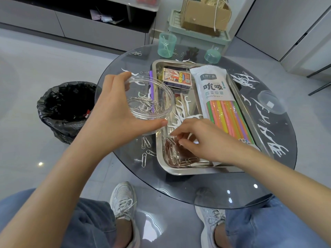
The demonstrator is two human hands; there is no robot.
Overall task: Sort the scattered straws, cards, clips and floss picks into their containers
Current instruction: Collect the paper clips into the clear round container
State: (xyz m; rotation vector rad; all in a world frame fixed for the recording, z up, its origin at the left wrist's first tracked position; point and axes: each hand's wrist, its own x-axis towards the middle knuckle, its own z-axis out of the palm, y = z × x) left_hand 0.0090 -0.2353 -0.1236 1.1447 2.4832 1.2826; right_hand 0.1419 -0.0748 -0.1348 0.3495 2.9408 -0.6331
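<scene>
Straw pack (215, 97) white w/ black & green print; straws (231, 119) inside orange, yellow, green, pink, purple. Card box (176, 78) orange-red, purple edge. Floss picks (245, 79) white; clips (146, 142) & tray (179, 171) silver. Cups (167, 44) mint green, bowl (152, 97) clear. Worktop (197, 190) smoky dark glass; bin bag (53, 113) black.

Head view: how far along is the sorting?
Partly done: most straws sit bagged; some clips lie in the clear tub the left hand holds. In hand: right hand fingers at tray clips. Left: purple straw, clips on the glass, floss picks scattered.

Bare forearms, blue jeans (86, 222), and grey-white laced sneakers (123, 199) without visible socks.
</scene>
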